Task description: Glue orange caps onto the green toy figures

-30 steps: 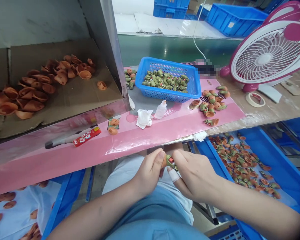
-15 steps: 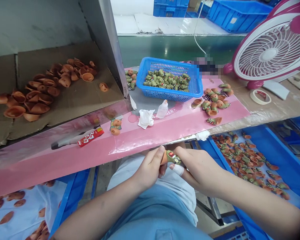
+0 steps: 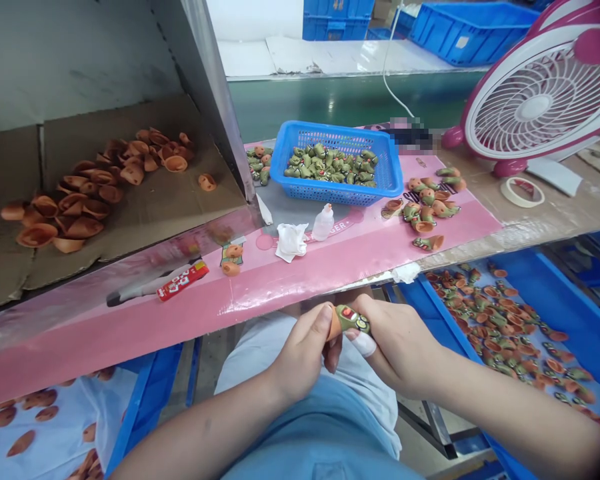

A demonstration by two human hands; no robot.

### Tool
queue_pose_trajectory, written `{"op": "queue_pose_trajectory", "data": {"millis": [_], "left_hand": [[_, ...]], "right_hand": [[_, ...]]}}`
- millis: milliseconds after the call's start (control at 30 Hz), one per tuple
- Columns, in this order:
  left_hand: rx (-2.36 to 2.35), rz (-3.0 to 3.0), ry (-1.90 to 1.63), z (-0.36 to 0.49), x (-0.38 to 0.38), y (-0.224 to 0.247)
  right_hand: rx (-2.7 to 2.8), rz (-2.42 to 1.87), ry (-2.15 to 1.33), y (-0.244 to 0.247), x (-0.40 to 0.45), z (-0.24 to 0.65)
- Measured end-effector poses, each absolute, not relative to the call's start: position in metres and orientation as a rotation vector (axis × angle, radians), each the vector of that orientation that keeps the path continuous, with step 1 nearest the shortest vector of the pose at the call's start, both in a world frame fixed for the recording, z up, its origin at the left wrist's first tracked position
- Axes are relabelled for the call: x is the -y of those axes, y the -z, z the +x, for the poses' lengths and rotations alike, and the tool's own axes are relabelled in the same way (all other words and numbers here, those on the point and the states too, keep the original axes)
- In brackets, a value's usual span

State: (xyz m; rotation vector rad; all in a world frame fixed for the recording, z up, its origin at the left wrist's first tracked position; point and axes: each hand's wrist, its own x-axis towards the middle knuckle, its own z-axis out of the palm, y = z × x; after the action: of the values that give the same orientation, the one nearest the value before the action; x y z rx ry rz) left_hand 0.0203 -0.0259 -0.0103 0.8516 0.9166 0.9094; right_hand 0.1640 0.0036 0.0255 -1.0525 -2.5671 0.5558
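Over my lap, just past the front edge of the pink table, my two hands meet on one small piece. It joins an orange cone-like part [image 3: 334, 325] and a green part with painted eyes [image 3: 353, 319]. My left hand [image 3: 303, 343] pinches the orange end between thumb and fingers. The green end is gripped by my right hand [image 3: 397, 337], whose thumb wears a white wrap [image 3: 364, 343]. Its far end is hidden under the right fingers. On the table beyond lie a crumpled tissue [image 3: 291, 241] and a small clear bottle [image 3: 323, 223].
A blue basket [image 3: 336, 193] of green pieces stands at the table's middle. Joined pieces [image 3: 425, 210] lie right of it, before a pink fan [image 3: 537, 107]. Left, a box [image 3: 220, 200] holds orange parts. Blue trays [image 3: 570, 300] flank my legs. A red tube [image 3: 183, 280] lies near the edge.
Both hands keep hold of the joined piece, which has shifted slightly right and down in view, showing a bit more of the painted eyes. The view itself has moved a little.
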Motion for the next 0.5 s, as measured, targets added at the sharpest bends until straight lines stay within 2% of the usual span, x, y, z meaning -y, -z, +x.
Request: {"op": "queue_pose_trajectory", "data": {"millis": [500], "left_hand": [[-0.985,0.719,-0.911,0.034,0.024,0.015]], "right_hand": [[2.493,-1.024,-0.514,-0.002,-0.001,0.174]]}}
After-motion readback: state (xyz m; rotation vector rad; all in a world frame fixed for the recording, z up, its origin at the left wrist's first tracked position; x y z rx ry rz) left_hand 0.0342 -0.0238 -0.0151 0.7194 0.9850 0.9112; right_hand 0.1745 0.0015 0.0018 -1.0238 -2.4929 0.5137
